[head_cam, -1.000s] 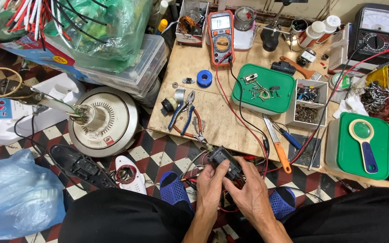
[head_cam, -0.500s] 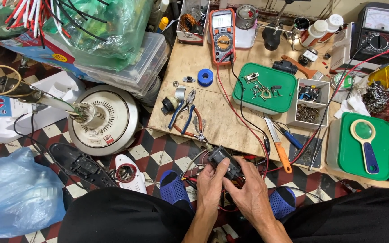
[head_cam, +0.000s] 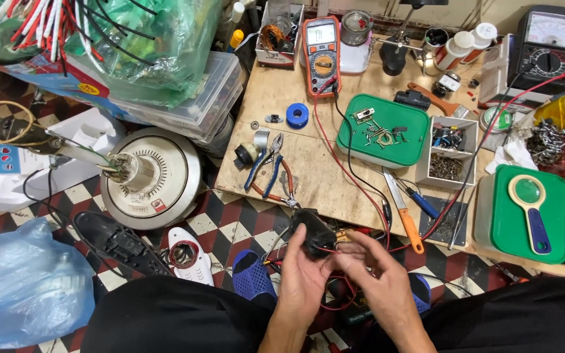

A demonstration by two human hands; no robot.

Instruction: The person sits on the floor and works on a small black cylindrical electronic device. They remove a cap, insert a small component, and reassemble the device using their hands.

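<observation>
Both hands (head_cam: 344, 274) still gripping small black part (head_cam: 314, 233), nothing shifted since earlier

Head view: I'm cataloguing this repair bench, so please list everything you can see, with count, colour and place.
Black component: one, red wires attached, held in both hands.
Digital multimeter: one, orange, board's far edge.
Analogue meter: one, black, far right.
Green tray: one, holding small metal parts, mid-board.
Magnifier: one, yellow rim, blue handle, on a green lid at right.
Pliers: two, blue-handled and red-handled, board's left.
Blue spool: one, beside the multimeter.
Orange knife: one, board's near edge.
Fan base: one, white, on the floor.
Blue bag: one, lower left.
Left hand: under the component.
Right hand: pinching its wires.
</observation>
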